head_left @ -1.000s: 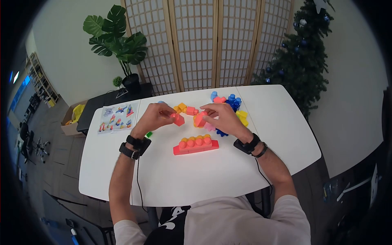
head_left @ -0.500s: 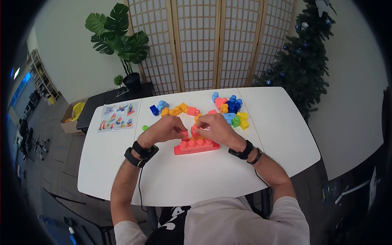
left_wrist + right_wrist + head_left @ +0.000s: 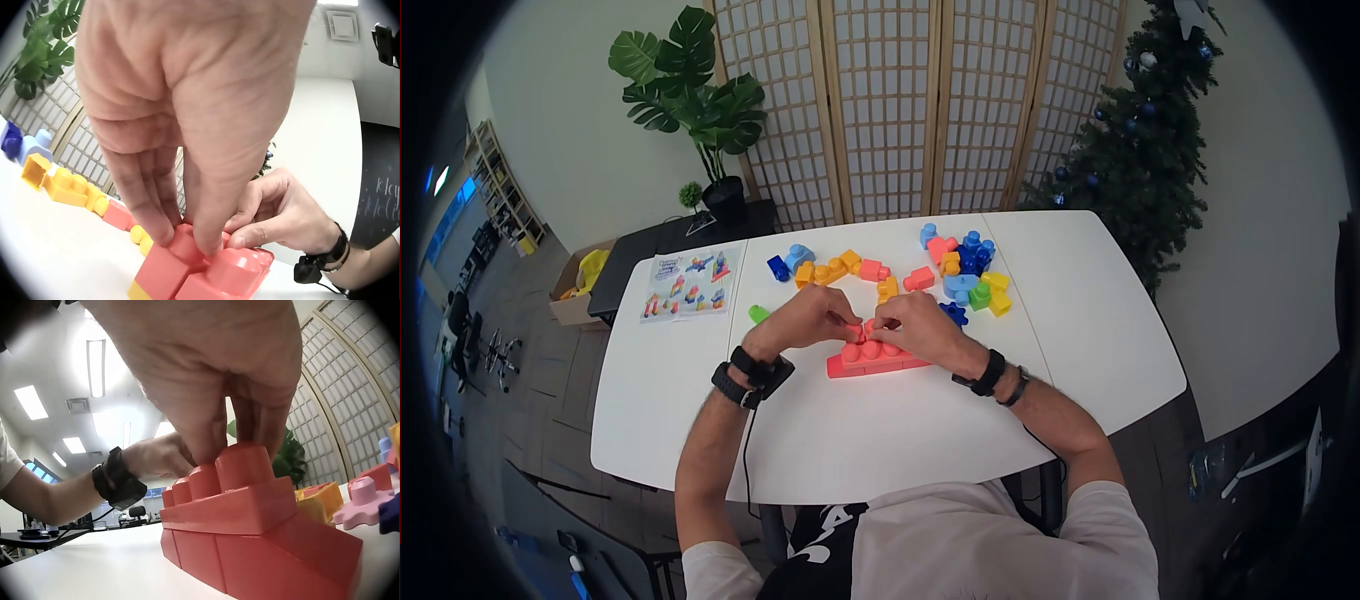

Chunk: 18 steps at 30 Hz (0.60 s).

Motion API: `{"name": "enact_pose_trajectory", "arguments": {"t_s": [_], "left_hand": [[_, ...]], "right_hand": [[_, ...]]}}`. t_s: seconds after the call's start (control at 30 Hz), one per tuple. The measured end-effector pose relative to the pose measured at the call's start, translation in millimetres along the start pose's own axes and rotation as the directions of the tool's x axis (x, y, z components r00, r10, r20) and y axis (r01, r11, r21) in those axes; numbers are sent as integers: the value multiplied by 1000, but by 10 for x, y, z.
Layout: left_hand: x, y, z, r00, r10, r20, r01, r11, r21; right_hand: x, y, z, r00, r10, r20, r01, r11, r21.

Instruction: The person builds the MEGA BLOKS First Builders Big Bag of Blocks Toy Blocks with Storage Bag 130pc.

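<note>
A boat-like stack of red building blocks (image 3: 875, 367) stands on the white table, with a row of red studs along its near side. My left hand (image 3: 805, 318) pinches the stud of a red block (image 3: 164, 269) at the stack's back left; a bit of yellow block (image 3: 134, 291) shows beneath it. Beside it, my right hand (image 3: 925, 322) pinches a second small red block (image 3: 870, 328). In the right wrist view, the fingers hide most of that block behind the long red block (image 3: 237, 509) on the sloped base.
Behind the hands lie yellow blocks (image 3: 830, 270), a red block (image 3: 919, 279) and blue blocks (image 3: 975, 253). A green block (image 3: 758, 315) lies to the left, near a picture sheet (image 3: 685, 287). A pink gear-shaped piece (image 3: 359, 509) sits beyond the stack.
Both hands have come down toward me from above the loose blocks, each bringing a red block to the back of the stack. In the last half second the right hand moved left, beside the left.
</note>
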<state>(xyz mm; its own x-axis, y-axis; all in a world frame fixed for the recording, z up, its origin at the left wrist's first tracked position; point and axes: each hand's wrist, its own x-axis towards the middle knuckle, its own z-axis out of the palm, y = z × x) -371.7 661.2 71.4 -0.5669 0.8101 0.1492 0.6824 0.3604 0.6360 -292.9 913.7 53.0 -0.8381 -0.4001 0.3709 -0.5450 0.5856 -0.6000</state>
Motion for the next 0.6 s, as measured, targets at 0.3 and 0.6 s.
{"name": "enact_pose_trajectory", "arguments": {"t_s": [0.3, 0.6], "left_hand": [[-7, -61, 37, 1000, 8, -18, -9, 998, -62], [-17, 43, -13, 999, 7, 45, -7, 1000, -20]], "right_hand": [[-1, -4, 11, 996, -69, 51, 73, 995, -68], [-15, -23, -23, 995, -90, 42, 92, 995, -26]]}}
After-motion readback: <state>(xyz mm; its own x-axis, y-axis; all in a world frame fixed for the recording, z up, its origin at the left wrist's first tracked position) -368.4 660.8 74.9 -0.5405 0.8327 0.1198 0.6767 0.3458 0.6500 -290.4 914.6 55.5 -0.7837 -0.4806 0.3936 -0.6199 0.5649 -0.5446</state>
